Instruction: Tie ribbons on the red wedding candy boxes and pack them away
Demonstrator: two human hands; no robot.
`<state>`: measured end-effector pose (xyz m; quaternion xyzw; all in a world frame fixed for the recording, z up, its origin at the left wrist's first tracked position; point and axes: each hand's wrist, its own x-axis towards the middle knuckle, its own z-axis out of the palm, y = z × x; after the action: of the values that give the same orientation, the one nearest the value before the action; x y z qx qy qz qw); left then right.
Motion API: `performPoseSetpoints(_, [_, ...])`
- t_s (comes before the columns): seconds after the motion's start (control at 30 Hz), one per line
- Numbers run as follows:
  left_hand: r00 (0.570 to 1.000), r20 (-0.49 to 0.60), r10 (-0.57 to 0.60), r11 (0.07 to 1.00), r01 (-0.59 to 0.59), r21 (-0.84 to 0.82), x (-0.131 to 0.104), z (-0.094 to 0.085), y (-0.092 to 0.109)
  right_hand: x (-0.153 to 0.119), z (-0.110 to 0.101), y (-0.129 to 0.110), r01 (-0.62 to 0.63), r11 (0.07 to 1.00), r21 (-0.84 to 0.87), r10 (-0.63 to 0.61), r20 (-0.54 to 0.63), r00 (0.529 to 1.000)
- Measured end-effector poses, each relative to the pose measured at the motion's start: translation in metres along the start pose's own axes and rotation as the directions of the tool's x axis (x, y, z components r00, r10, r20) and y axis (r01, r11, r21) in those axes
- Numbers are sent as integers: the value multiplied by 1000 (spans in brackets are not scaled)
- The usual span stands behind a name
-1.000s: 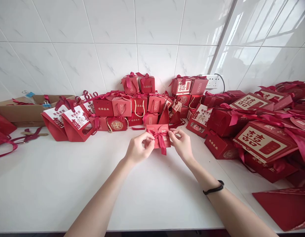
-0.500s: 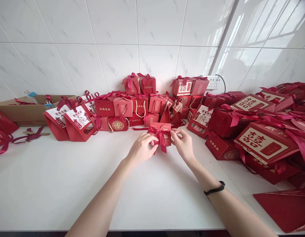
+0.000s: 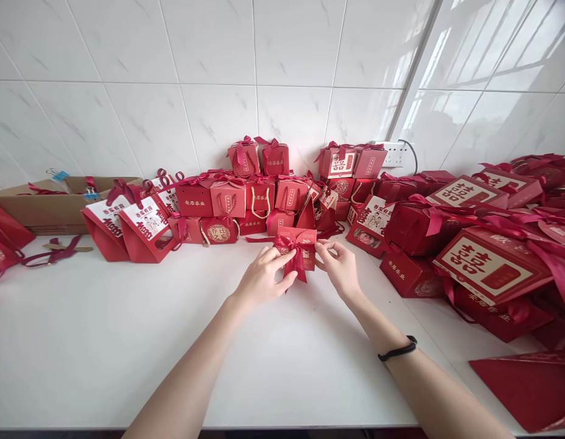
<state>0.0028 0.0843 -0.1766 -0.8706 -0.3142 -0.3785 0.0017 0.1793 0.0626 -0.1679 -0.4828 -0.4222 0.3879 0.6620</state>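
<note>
A small red gift box (image 3: 309, 233) with gold print stands on the white table, tied at the front with a dark red ribbon bow (image 3: 297, 259). On the bow's knot rests the index fingertip of my left hand (image 3: 263, 275). Its thumb is apart from that finger, beside a hanging ribbon tail, and its other fingers are partly hidden. At the box's right edge, my right hand (image 3: 340, 265) has thumb and index finger pinched together on the bow's right ribbon loop. A black band circles the right wrist.
Stacked red gift boxes (image 3: 227, 201) line the tiled wall behind. More boxes (image 3: 486, 259) are piled at right, near a red box (image 3: 525, 387) at the front. White-fronted boxes (image 3: 145, 228), a cardboard carton (image 3: 44, 210) and loose ribbon (image 3: 67, 250) are at left.
My left index finger has stretched out onto the knot, and the thumb has moved lower and away from it. The right hand keeps its pinch. The box has barely shifted.
</note>
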Motion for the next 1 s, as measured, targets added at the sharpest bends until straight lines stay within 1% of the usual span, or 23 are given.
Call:
performPoseSetpoints(0.2, [986,-107,126,991,-119,67,0,5,-2,5,-4,-1,-91,991,95,91,2,996])
performPoseSetpoints(0.3, [982,-126,138,985,-122,126,0,7,-3,6,-6,0,-120,985,127,119,12,993])
performPoseSetpoints(0.37, [991,-104,87,991,-76,108,0,8,-3,6,-7,0,-145,982,124,141,38,989])
performPoseSetpoints(0.43, [998,-57,1,999,1,44,-1,7,-3,6,-7,-1,-165,982,91,158,76,984])
performPoseSetpoints(0.5, [996,1,-87,996,87,-13,-2,7,-3,5,-7,-3,-149,988,30,145,112,983])
performPoseSetpoints(0.57, [987,41,-156,987,158,-42,-2,6,-5,5,-6,-3,-120,993,-23,122,150,981])
performPoseSetpoints(0.63, [978,64,-196,978,200,-63,-2,7,-6,7,-6,0,-85,995,-50,93,191,977])
performPoseSetpoints(0.73, [972,77,-221,970,227,-86,-3,7,-8,12,-9,10,37,993,-113,-8,242,970])
performPoseSetpoints(0.8, [972,79,-220,969,227,-94,-3,8,-9,17,-12,18,117,982,-151,-67,303,951])
performPoseSetpoints(0.83, [973,79,-215,970,222,-99,-3,8,-9,19,-14,21,131,979,-159,-69,347,935])
performPoseSetpoints(0.93, [977,80,-198,972,206,-112,-3,8,-9,22,-16,27,128,981,-147,-41,486,873])
performPoseSetpoints(1.0, [978,80,-191,973,200,-118,-3,8,-9,22,-16,28,128,984,-124,-38,554,832])
